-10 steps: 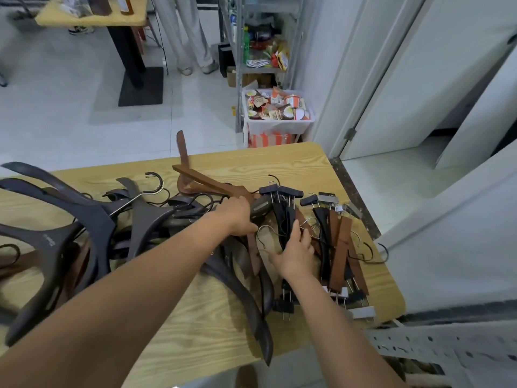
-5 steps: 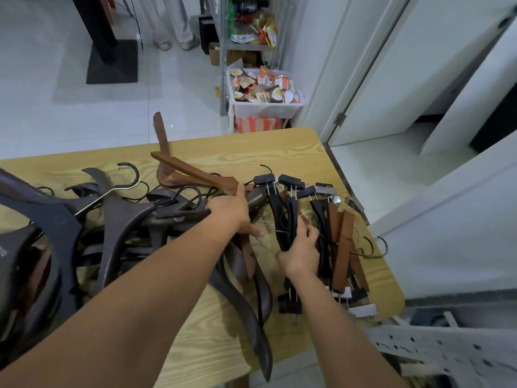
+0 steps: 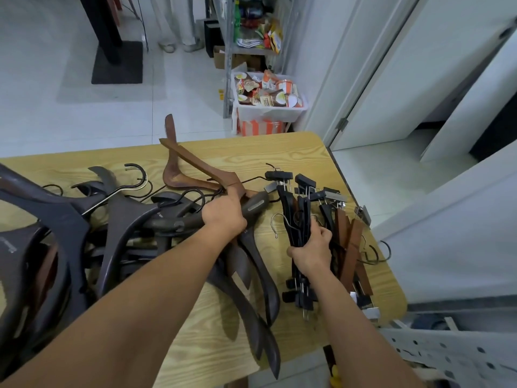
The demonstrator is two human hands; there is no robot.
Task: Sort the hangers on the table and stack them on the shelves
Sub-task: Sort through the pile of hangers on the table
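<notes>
1. My left hand (image 3: pixel 223 217) is curled shut around the middle of the brown wooden hanger (image 3: pixel 193 163), where its two arms meet. One arm slants up and away from my knuckles over the tabletop (image 3: pixel 251 152). A dark hanger end with a small metal plate sticks out just to the right of that hand. I cannot tell whether my fingers hold it too.
2. My right hand (image 3: pixel 310 250) grips the black clip hangers (image 3: pixel 296 214) as one bundle, with the fingers wrapped round their bars about midway along. Their clips fan out at the far end and at the near end, and a silver hook curves out on the left side of the bundle.
3. Just right of that bundle, the brown clip hangers (image 3: pixel 349 242) lie flat in a loose stack near the tabletop's right edge, touching the black ones.
4. The dark coat hangers (image 3: pixel 70 219) are heaped across the left half of the tabletop (a real tangle, hooks pointing every way). Several long ones trail under my left forearm toward the near edge.
5. Beyond the far edge, a white bin (image 3: pixel 268 110) full of snack cups stands on the floor beside a metal shelf unit (image 3: pixel 229 51) loaded with packets and bottles.
6. A white door (image 3: pixel 419 65) stands to the right.
</notes>
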